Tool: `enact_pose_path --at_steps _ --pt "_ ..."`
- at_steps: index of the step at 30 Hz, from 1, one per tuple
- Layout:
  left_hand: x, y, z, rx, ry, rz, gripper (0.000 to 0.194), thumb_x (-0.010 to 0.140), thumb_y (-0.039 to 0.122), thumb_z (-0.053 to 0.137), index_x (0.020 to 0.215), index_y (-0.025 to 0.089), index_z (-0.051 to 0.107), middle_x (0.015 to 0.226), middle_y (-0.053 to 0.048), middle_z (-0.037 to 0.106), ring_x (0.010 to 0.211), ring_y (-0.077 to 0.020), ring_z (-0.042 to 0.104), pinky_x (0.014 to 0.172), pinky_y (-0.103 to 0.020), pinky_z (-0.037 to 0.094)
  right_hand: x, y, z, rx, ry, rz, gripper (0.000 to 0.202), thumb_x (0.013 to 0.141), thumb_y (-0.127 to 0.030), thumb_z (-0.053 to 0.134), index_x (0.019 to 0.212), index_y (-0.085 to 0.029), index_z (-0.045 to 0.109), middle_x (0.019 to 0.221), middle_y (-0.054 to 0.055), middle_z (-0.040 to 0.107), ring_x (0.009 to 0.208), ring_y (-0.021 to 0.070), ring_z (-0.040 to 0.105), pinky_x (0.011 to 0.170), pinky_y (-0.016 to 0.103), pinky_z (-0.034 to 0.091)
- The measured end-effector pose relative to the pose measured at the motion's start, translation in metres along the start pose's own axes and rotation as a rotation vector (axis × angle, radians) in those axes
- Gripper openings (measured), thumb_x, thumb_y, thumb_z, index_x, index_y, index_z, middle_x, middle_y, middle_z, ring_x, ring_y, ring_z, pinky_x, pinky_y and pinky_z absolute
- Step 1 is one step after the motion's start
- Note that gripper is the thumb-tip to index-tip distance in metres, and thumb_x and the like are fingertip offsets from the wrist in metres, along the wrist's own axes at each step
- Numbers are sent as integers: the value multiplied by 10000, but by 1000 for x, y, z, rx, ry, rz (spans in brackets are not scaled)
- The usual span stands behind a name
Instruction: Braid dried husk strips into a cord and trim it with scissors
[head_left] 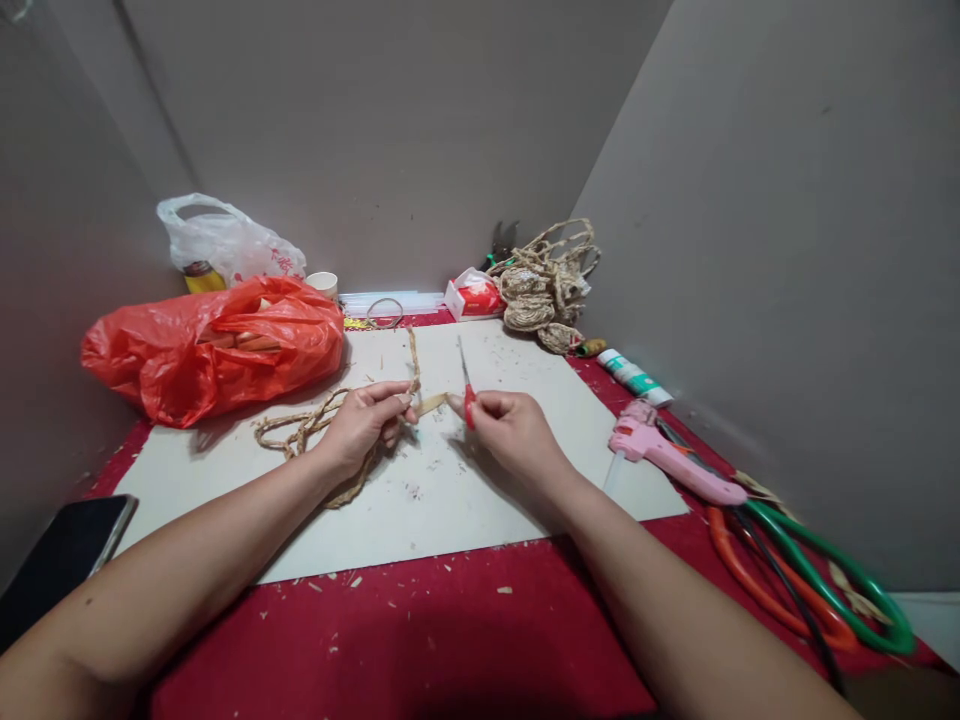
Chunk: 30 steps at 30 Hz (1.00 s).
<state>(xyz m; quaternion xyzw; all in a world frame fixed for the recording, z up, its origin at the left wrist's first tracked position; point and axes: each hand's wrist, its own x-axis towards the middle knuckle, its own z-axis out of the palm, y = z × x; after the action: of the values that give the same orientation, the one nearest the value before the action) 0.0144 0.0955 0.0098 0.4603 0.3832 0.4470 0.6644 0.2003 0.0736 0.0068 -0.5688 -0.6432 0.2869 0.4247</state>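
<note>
Over the white sheet (375,540), my left hand (367,420) is closed on a tan braided straw rope (413,355). One end of the rope sticks up past my fingers. The rest lies in loose loops under and left of that hand. My right hand (514,430) holds a pair of scissors (469,395) with red handles, the blades pointing up and away from me. A flat pale strip (431,404) stretches between my two hands, its right end at my right fingertips. My left fingers hide where strip and rope meet.
A red plastic bag (217,350) fills the back left, a phone (67,550) the near left. Bundled straw cord (529,300) and a red-white box (476,295) stand behind. Right lie a pink glue gun (675,455) and large green-handled pliers (832,550). Scraps litter the sheet.
</note>
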Motion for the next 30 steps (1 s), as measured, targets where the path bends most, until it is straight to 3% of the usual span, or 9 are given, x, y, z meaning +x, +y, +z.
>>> enact_pose_path --at_steps 4,10,15,18,24,30 --pt "-6 -4 7 280 38 133 214 679 189 694 884 126 692 608 -15 629 488 -69 453 491 -195 337 4 0 3 470 -76 235 409 698 -550 639 587 -162 579 390 -49 425 377 76 344 400 223 256" --pt "-15 -10 12 520 53 297 145 687 168 678 827 155 714 603 -4 612 558 -90 477 564 -206 362 2 2 13 708 -11 272 319 632 -427 740 576 -151 591 385 -54 456 375 65 387 407 206 298" --pt "-15 -6 12 408 -124 136 189 811 300 576 859 144 673 661 -31 650 443 -56 407 449 -198 292 6 0 6 870 133 240 259 628 -344 755 581 -150 590 432 -72 461 385 37 387 498 201 414" --pt "-15 -4 14 266 -197 16 192 804 312 591 854 139 658 750 -64 682 405 -39 381 408 -196 260 9 -2 1 974 166 271 215 631 -303 748 609 -149 599 461 -84 446 384 25 358 527 207 447" --pt "-14 0 12 30 -255 -166 208 763 302 648 824 103 657 740 -77 665 389 -18 352 368 -173 221 10 -4 -2 1037 141 275 217 630 -279 748 609 -149 574 464 -94 419 378 20 336 501 191 438" --pt "-15 9 12 -96 -282 -219 205 759 242 637 877 76 659 716 -50 625 393 -7 327 348 -147 205 13 0 -4 1003 181 242 257 621 -325 758 622 -155 564 475 -96 413 380 24 335 498 198 451"
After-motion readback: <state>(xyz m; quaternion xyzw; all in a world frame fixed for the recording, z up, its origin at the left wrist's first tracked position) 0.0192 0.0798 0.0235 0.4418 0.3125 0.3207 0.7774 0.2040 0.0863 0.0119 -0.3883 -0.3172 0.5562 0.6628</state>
